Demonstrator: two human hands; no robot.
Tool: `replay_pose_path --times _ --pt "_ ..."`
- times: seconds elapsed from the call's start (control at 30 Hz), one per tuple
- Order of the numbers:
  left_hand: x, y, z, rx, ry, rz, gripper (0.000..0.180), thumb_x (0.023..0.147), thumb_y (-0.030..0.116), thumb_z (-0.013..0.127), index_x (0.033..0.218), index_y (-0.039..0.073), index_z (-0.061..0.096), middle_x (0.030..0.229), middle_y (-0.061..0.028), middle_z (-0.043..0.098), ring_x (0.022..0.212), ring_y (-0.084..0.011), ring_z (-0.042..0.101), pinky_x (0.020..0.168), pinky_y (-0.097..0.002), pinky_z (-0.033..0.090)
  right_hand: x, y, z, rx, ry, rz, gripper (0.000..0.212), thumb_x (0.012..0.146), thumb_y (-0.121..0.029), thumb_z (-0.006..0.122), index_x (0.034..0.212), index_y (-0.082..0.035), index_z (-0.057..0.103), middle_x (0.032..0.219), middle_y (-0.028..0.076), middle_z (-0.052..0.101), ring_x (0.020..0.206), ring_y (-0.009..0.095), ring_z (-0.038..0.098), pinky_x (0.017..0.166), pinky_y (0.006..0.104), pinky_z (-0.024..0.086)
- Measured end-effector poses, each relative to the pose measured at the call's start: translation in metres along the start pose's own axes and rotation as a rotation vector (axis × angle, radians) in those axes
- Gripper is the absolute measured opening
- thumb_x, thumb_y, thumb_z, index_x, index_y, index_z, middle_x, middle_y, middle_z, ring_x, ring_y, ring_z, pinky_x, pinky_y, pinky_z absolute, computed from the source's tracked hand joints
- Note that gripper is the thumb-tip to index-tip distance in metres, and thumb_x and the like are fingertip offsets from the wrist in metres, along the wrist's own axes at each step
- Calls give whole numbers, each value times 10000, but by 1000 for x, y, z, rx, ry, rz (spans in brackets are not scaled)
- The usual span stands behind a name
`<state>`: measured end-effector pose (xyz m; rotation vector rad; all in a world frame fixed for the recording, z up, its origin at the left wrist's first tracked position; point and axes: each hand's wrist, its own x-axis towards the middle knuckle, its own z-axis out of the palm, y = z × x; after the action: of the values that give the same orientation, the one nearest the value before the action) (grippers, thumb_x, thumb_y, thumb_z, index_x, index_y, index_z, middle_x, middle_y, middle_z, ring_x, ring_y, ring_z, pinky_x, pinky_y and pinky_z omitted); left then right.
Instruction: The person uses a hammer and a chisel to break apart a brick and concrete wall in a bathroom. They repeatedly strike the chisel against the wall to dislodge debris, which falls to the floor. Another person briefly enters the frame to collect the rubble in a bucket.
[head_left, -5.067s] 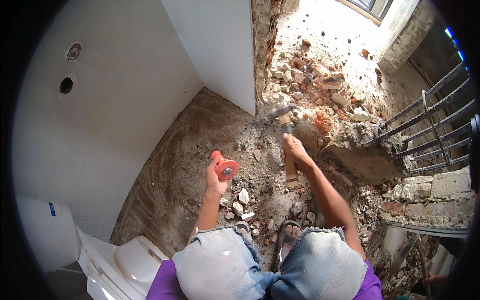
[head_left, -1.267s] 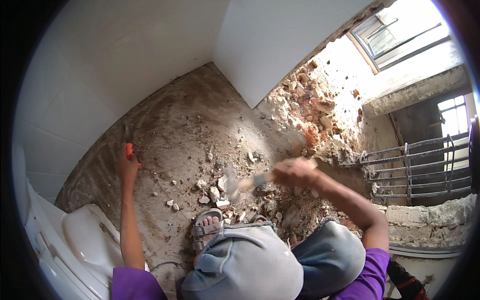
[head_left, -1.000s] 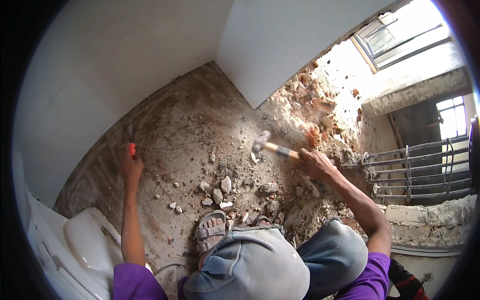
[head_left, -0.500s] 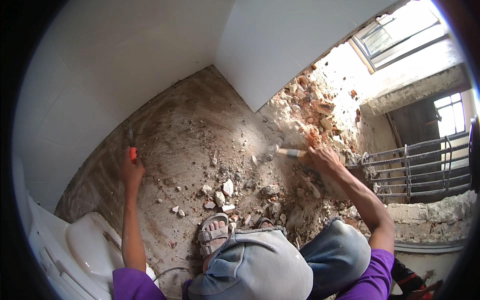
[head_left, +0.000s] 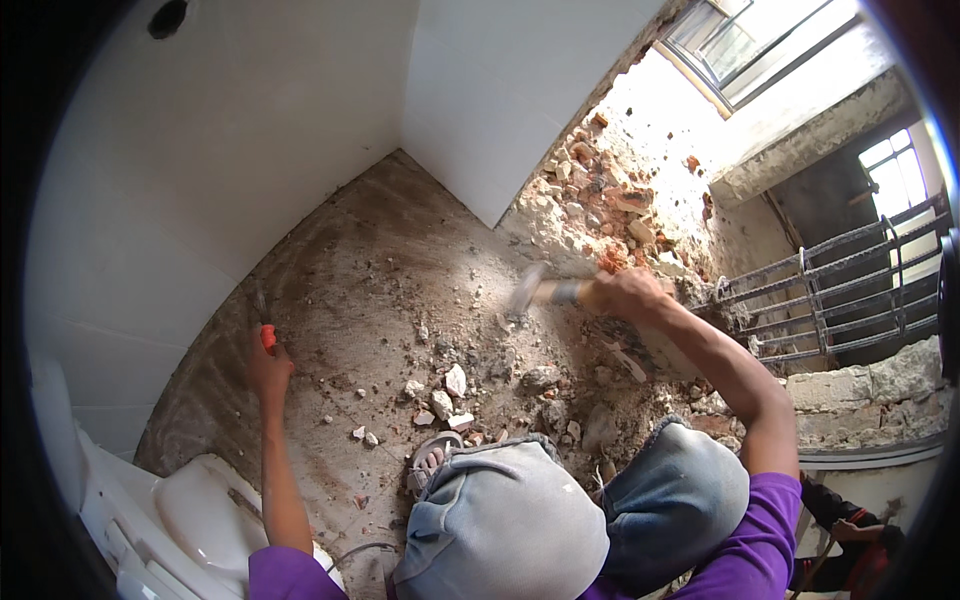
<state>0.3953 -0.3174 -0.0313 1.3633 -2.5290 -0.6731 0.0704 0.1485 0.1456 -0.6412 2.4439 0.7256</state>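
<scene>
My left hand (head_left: 270, 370) is closed round the red grip of a chisel-like tool (head_left: 268, 338). Its slim grey shaft points away toward the foot of the white wall; whether the tip touches anything is unclear. My right hand (head_left: 632, 294) grips the wooden handle of a hammer (head_left: 556, 292). The hammer's head, smeared by motion, points left over the dusty floor beside the broken masonry. Between the two hands, chips and grit cover the bare floor (head_left: 350, 270).
Broken brick rubble (head_left: 625, 200) lies along the torn wall at right. Bare steel bars (head_left: 830, 290) jut beyond it. White chunks (head_left: 455, 381) lie before my knees. A white toilet-like fixture (head_left: 195, 510) stands at lower left. Another person's arm (head_left: 855, 530) shows at lower right.
The hammer head has shifted left and is more blurred, with my right hand a little higher in the picture. The view has tilted slightly; my left hand keeps its grip.
</scene>
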Motion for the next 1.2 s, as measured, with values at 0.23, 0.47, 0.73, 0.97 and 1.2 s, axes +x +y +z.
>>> replay_pose_path --times 0.23,0.47,0.73,0.97,1.2 --pt "1 -6 12 -5 2 -63 459 881 169 547 1330 130 461 998 -96 660 872 -260 662 747 -390 500 -18 30 34 -101 260 -351 450 902 -448 581 1136 -67 521 722 55 601 562 160 572 477 331 509" --pt "7 -11 12 32 50 61 436 885 161 536 1311 93 473 1152 -129 614 1018 -287 618 832 -401 486 -13 27 2 -128 -99 -338 500 862 -578 557 949 -86 551 655 52 577 545 191 571 508 403 483" --pt "3 -1 5 34 -8 -83 514 879 160 531 1379 111 423 1176 -153 606 1003 -317 619 834 -403 487 -13 54 -3 -33 266 -216 397 893 -502 574 905 -106 554 614 18 557 510 165 540 461 352 465" --pt "10 -18 20 -11 74 33 502 868 158 542 1359 105 451 1187 -164 605 1023 -319 616 839 -419 483 -17 4 -12 -173 311 -710 376 902 -544 527 955 -172 511 690 -9 535 530 112 519 398 266 436" --pt "5 7 -2 -5 -32 -105 472 863 156 554 1325 102 479 1202 -160 598 1074 -313 599 871 -406 477 13 69 -31 -220 284 -299 434 889 -587 520 951 -172 631 602 13 557 452 67 474 360 272 440"
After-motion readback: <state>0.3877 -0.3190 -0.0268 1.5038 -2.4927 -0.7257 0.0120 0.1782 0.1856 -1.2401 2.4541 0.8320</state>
